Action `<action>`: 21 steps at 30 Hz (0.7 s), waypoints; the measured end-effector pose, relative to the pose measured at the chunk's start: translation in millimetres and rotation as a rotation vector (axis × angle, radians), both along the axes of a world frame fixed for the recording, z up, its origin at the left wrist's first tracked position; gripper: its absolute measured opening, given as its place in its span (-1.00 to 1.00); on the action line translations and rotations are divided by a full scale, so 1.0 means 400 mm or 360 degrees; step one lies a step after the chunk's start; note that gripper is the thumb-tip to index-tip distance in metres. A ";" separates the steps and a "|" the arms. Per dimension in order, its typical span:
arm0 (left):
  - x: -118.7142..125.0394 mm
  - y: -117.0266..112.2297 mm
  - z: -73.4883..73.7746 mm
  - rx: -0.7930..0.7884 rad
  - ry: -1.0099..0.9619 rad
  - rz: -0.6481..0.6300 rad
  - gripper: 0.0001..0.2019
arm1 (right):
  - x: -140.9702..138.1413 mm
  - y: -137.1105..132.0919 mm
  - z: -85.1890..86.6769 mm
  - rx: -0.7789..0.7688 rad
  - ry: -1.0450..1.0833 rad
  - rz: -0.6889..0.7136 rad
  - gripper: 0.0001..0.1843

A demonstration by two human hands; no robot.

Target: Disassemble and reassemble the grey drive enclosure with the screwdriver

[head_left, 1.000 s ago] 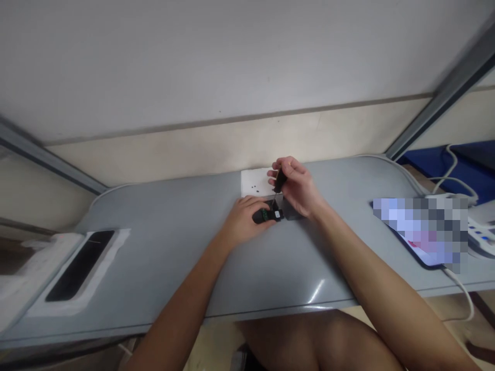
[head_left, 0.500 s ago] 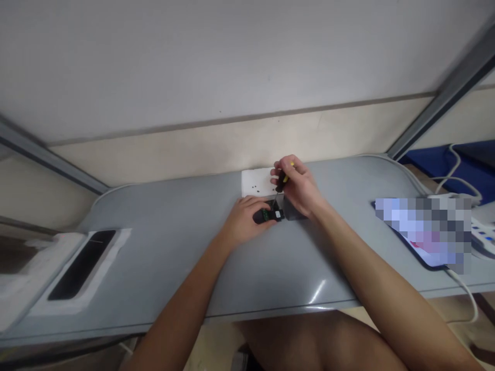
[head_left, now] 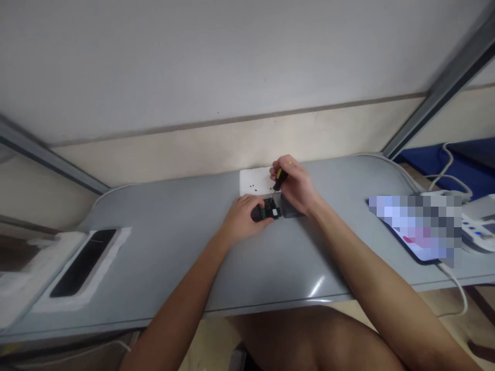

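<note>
My left hand [head_left: 244,219] is closed around a small black device [head_left: 273,212] with a green circuit board showing, held low at the table. Between the fingers of my right hand [head_left: 296,183] is a black and yellow screwdriver [head_left: 280,178]. Its thin shaft points down and its tip meets the device, though the exact contact spot is too small to make out. A dark grey box-like piece [head_left: 291,208] sits just right of the device, partly covered by my right hand. Behind them lies a white sheet [head_left: 256,180] with several tiny dark bits, perhaps screws.
A dark phone [head_left: 83,263] rests on white paper at the left of the grey table [head_left: 166,247]. On the right lies a lit, pixelated phone [head_left: 415,229] with a white cable, beside a white power strip [head_left: 479,232]. A wall rises behind the table.
The screwdriver stands slightly more upright, and its tip has shifted a little on the device. My left hand keeps its hold. The whole view has moved slightly.
</note>
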State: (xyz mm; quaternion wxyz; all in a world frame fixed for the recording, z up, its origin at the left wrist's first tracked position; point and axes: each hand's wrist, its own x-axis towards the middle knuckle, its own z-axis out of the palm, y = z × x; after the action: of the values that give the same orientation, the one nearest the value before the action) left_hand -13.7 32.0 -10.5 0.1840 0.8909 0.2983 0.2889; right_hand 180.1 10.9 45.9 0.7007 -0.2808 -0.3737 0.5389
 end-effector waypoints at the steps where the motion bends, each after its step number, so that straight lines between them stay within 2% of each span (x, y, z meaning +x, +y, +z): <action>1: 0.000 0.000 0.001 0.0008 -0.0003 -0.0006 -0.70 | 0.002 0.000 -0.002 -0.0007 0.0002 -0.0013 -0.57; 4: -0.001 0.002 0.001 0.0038 -0.0005 -0.0046 -0.73 | 0.004 0.004 -0.007 -0.0040 -0.0137 -0.0118 -0.43; 8: -0.003 0.004 0.000 0.0071 0.0013 -0.0073 -0.76 | 0.000 0.011 -0.007 -0.0026 -0.0344 -0.0304 -0.43; 14: -0.003 -0.002 0.004 0.0085 0.0027 -0.0054 -0.76 | 0.002 0.015 -0.002 -0.0055 -0.0134 -0.0053 -0.56; 16: -0.002 -0.003 0.006 0.0080 0.0029 -0.0063 -0.77 | 0.004 0.016 -0.007 -0.0080 -0.0103 -0.0058 -0.58; 21: -0.003 -0.002 0.005 0.0063 0.0047 -0.0052 -0.77 | 0.003 0.022 -0.023 -0.0095 -0.0167 -0.0154 -0.42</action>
State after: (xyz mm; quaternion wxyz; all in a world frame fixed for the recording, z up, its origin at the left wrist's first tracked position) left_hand -14.9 31.2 -8.7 0.1666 0.9033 0.2806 0.2784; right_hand 181.4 19.6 36.6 0.6966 -0.3472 -0.3798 0.4999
